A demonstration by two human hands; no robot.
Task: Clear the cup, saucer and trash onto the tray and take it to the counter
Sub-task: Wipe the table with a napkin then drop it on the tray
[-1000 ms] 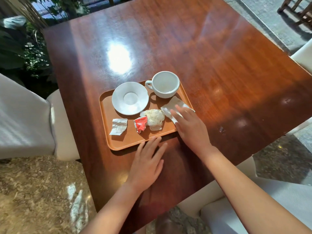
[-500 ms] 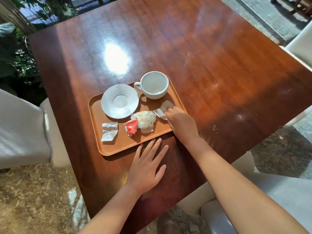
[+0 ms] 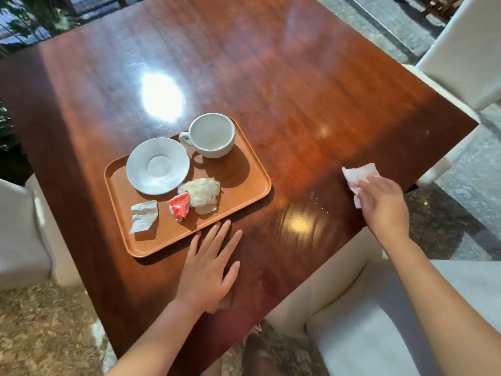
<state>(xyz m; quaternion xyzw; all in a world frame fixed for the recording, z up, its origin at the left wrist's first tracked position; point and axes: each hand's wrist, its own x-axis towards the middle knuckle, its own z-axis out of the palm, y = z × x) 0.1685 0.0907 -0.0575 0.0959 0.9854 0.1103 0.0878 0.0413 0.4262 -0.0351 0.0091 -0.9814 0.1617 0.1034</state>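
An orange tray [image 3: 244,194] lies on the wooden table [image 3: 271,77]. On it stand a white cup [image 3: 211,134] and a white saucer [image 3: 157,165]. Near its front lie a crumpled white napkin [image 3: 202,192], a red wrapper [image 3: 179,204] and a torn silver packet [image 3: 143,216]. My left hand [image 3: 207,270] rests flat on the table, fingertips at the tray's front rim. My right hand [image 3: 383,206] presses a white napkin [image 3: 357,175] onto the table near its right edge, well right of the tray.
White upholstered chairs stand at the left [image 3: 21,234], at the upper right [image 3: 466,50] and below the table's near corner [image 3: 366,321]. Small crumbs [image 3: 311,195] dot the wood between tray and right hand. Plants [image 3: 27,20] border the far left.
My right hand took the flat white napkin off the tray's right end and carried it to the right, onto the table near its edge. The left hand stayed beside the tray.
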